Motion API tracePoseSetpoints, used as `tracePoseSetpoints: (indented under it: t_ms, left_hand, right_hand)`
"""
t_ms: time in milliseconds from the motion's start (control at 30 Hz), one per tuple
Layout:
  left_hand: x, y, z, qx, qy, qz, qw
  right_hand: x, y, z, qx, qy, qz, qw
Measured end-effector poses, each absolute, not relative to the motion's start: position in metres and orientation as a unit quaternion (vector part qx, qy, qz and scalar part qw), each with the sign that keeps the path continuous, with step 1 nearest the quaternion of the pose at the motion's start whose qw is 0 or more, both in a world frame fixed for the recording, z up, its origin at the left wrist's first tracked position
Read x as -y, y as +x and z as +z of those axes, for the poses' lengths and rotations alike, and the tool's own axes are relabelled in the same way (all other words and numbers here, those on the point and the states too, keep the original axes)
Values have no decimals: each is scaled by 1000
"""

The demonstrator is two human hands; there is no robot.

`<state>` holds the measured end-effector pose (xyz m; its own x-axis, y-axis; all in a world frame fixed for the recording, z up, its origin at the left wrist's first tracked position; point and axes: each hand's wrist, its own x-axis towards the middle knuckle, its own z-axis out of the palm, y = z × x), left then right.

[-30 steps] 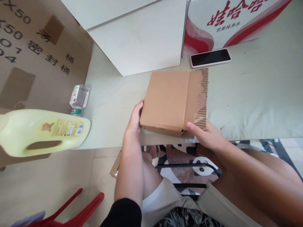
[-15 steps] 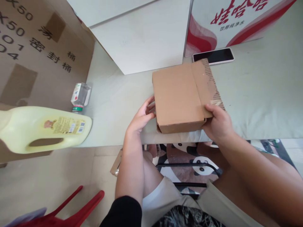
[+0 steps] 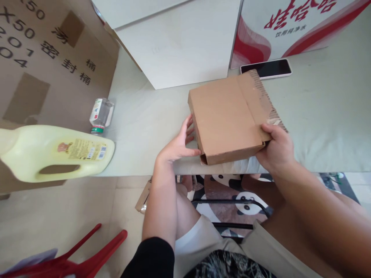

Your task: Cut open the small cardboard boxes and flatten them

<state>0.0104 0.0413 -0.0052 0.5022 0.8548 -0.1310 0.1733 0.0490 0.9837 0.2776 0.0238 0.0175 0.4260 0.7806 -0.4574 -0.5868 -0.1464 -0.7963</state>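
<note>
A brown cardboard box (image 3: 226, 116) is tilted above the near part of the cloth-covered table (image 3: 136, 123). Its right-hand flap has a torn, corrugated edge. My right hand (image 3: 276, 148) grips the near right corner, thumb on top and fingers hidden beneath. At the box's left side is my left hand (image 3: 181, 143), fingers spread, with the thumb tip at the near left corner and the other fingertips against or close to the side wall. What the box contains cannot be seen.
Behind the box stand a white box (image 3: 179, 50) and a red-and-white printed carton (image 3: 278, 31), with a phone (image 3: 269, 69) before the carton. To the left are a small clear bottle (image 3: 101, 116), a pale yellow jug (image 3: 58, 154) and a large carton (image 3: 66, 50). Red chair parts (image 3: 95, 255) show below.
The cardboard box has shifted slightly right and turned a little, its right side tilting down. Both hands moved right with it, and my left fingers spread wider.
</note>
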Motion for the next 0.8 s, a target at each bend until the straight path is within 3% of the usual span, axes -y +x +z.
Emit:
tracePoseSetpoints:
  t_ms: [433, 633, 800]
  left_hand:
    - [-35, 22, -3, -451, 632, 266, 572]
    - [-35, 33, -8, -550, 662, 241, 448]
    - [-41, 31, -14, -522, 667, 341, 408]
  right_hand:
    - [-37, 285, 30, 48, -546, 489, 678]
    - [-36, 284, 22, 81, -567, 482, 663]
    - [-31, 294, 5, 144, -614, 448, 634]
